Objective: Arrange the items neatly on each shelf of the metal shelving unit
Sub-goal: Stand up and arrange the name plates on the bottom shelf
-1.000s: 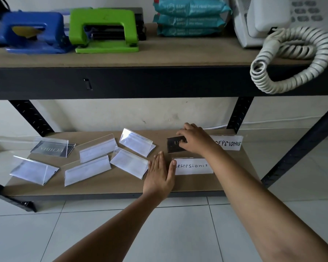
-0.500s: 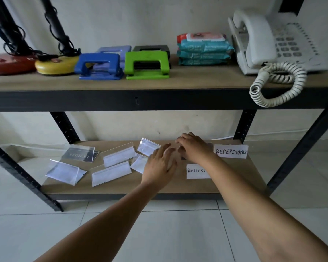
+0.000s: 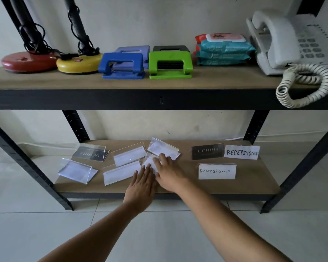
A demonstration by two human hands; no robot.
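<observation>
**Lower shelf: next holder**

Both hands are reaching onto the clear acrylic sign holder with white insert (image 3: 150,162), mid lower wooden shelf (image 3: 254,184). Left hand (image 3: 141,183) is lying flat, fingers straight, gripping nothing. Right hand (image 3: 169,174) is covering it; grip unclear. Suggest standing it upright, squared beside the handwritten white "Resepsionis" sign (image 3: 217,171).

Both hands rest on the lower shelf (image 3: 254,186) between scattered holders (image 3: 128,156) left and upright signs (image 3: 217,171) right.

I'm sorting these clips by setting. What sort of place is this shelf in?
Probably an office or reception storage corner. The upper shelf holds a corded desk phone and hole punches, such as the green hole punch; the lower shelf holds acrylic desk signs, one handwritten "Resepsionis" sign.
</observation>
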